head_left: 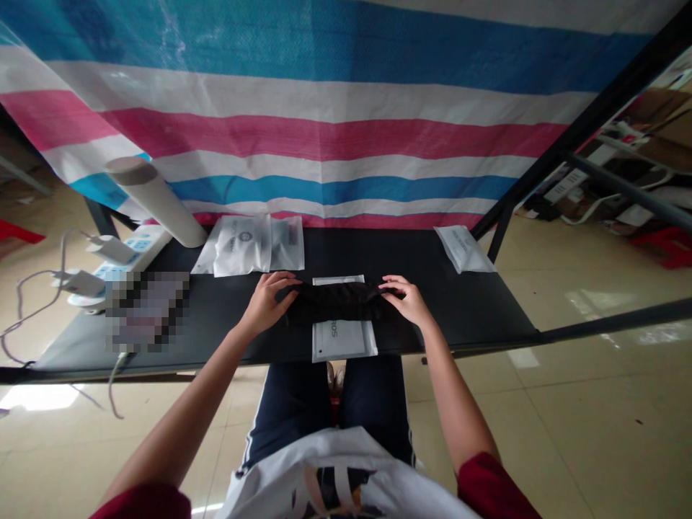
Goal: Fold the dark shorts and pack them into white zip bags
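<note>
- The camera sat on your head, looking forward and down.
- It faced across the bench (465,310) from close above, with your left hand (264,306) and right hand (409,303) mid-frame.

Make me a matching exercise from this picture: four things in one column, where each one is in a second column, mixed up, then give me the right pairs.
Things:
1. Dark crumpled cloth
2. Printed white packet
3. Separate white packet
4. Pale cardboard tube

Places:
A. Back left corner of the black table
B. Between the left hand and right hand
C. Far right of the table
D. Under the cloth, near the table's front edge

Pairs: 1-B, 2-D, 3-C, 4-A.
</note>
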Demonstrator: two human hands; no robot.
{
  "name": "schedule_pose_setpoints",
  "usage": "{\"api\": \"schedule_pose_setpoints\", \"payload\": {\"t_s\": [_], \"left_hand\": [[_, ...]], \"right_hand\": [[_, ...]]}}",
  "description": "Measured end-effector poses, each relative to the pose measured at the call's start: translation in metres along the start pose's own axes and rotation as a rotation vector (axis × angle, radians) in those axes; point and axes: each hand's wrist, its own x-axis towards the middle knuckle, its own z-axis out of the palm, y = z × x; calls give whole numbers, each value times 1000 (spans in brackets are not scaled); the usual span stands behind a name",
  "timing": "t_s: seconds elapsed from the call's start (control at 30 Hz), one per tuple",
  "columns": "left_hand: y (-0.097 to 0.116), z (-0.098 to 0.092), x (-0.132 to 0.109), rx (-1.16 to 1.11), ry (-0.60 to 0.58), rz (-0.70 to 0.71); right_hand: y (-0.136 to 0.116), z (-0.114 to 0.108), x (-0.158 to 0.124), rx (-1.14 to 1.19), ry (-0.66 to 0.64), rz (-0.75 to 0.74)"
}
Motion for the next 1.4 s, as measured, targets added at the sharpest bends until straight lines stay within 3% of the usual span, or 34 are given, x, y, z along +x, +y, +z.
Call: {"api": "schedule_pose_setpoints", "payload": {"t_s": [0.3,0.57,0.8,1.13,1.27,1.4], "left_hand": [[-18,10,32,110,53,-184],[-25,23,61,343,-104,-486],[-26,25,72,449,-222,-502],[-28,26,78,387,-137,-463],[-15,17,68,298,-87,-418],[-4,5,42,172,-61,-322]], "right_hand": [[17,15,39,93,126,93],[49,36,77,-4,152,157],[50,40,86,-133,185,191],[37,40,89,-215,267,269],[34,33,83,-178,284,221],[32,23,65,-106,273,203]]}}
